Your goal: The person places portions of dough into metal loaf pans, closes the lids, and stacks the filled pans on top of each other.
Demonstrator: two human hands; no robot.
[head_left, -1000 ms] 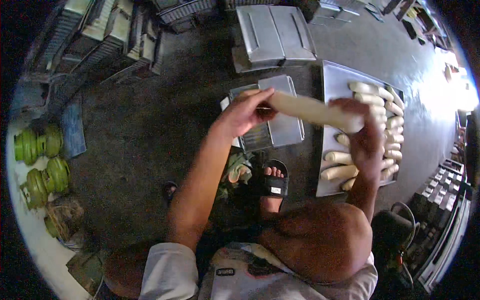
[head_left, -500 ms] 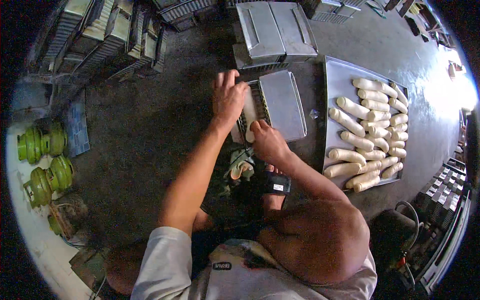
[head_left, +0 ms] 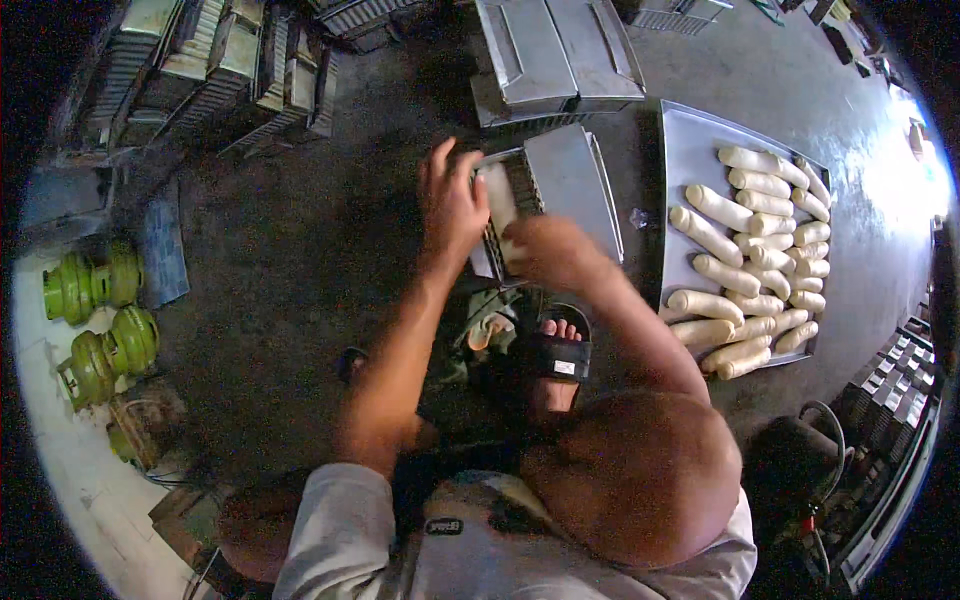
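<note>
A pale dough log (head_left: 498,200) lies lengthwise in a ribbed metal loaf tin (head_left: 488,262) on the floor in front of me. A flat metal lid (head_left: 570,185) covers the part of the tin to its right. My left hand (head_left: 455,205) is at the tin's left edge, fingers raised and apart, thumb side close to the dough. My right hand (head_left: 553,250) is over the near end of the tin and partly hides the dough. Motion blurs its fingers, so I cannot see whether they grip anything.
At right, a metal tray (head_left: 678,240) holds many dough logs. Lidded tins (head_left: 560,50) stand ahead. Stacked ribbed tins (head_left: 235,60) are at far left, above green gas cylinders (head_left: 95,280). My sandalled foot (head_left: 560,365) is just behind the tin. More metal tins (head_left: 885,380) sit at far right.
My right hand has moved slightly right from the dough's near end and is now blurred. My left hand's fingers have spread and lifted. The whole view has shifted slightly.
</note>
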